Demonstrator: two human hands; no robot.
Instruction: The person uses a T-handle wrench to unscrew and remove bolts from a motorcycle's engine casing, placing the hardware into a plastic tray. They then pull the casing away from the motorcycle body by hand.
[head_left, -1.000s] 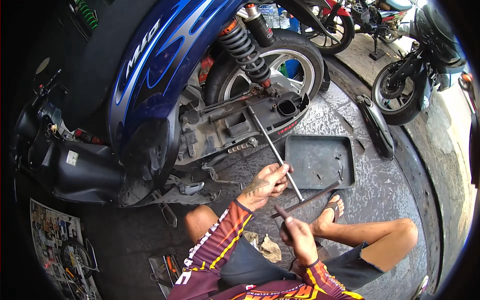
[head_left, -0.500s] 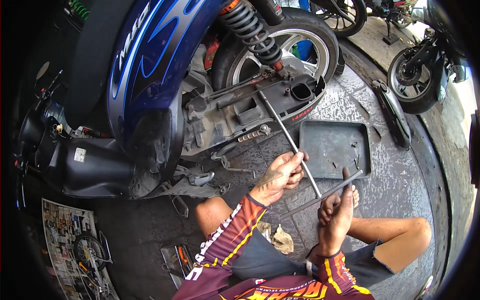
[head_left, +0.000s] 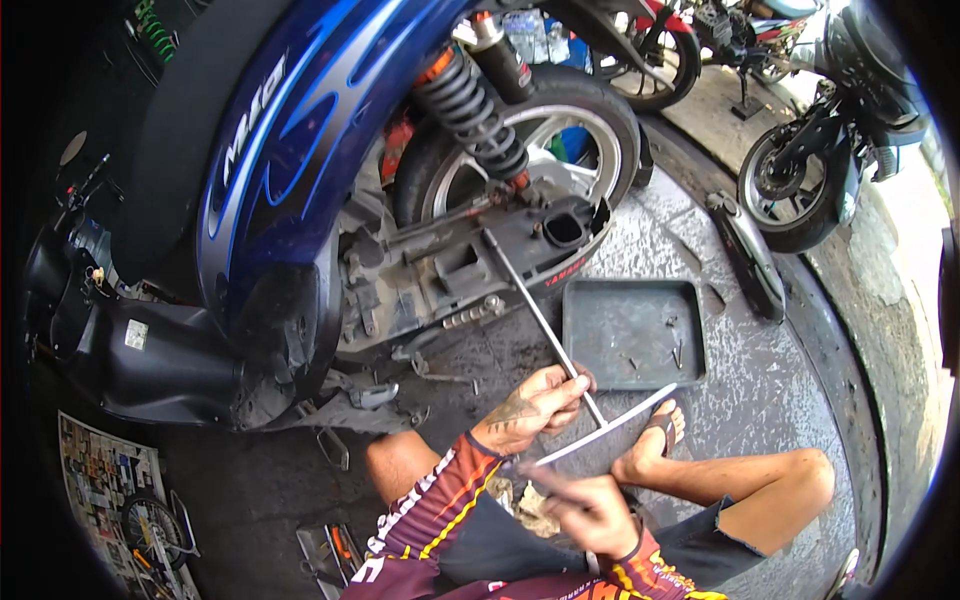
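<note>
My left hand (head_left: 545, 405) is closed around the shaft of a silver T-handle wrench (head_left: 541, 321), just below its crossbar. The wrench's far end touches the dusty black crankcase cover (head_left: 415, 290) on the scooter's side. Close to the near end of the crossbar is my right hand (head_left: 592, 512), off the wrench. Motion blurs it, but a finger is stretched out and nothing shows in its grasp. Beyond the crossbar lies a shallow dark tray (head_left: 610, 322) with several small bolts (head_left: 678, 352) in it.
The blue scooter (head_left: 265, 170) fills the left and far side, with a spring shock (head_left: 470, 110) and rear wheel (head_left: 615, 120) behind the cover. An exhaust muffler (head_left: 745, 255) lies at right. Orange-handled tools (head_left: 342, 545) and a rag (head_left: 535, 508) sit near my legs.
The crossbar has turned about the shaft. My right hand has come off its far end and moved toward me and left. My left hand still holds the shaft. The whole view has shifted.
</note>
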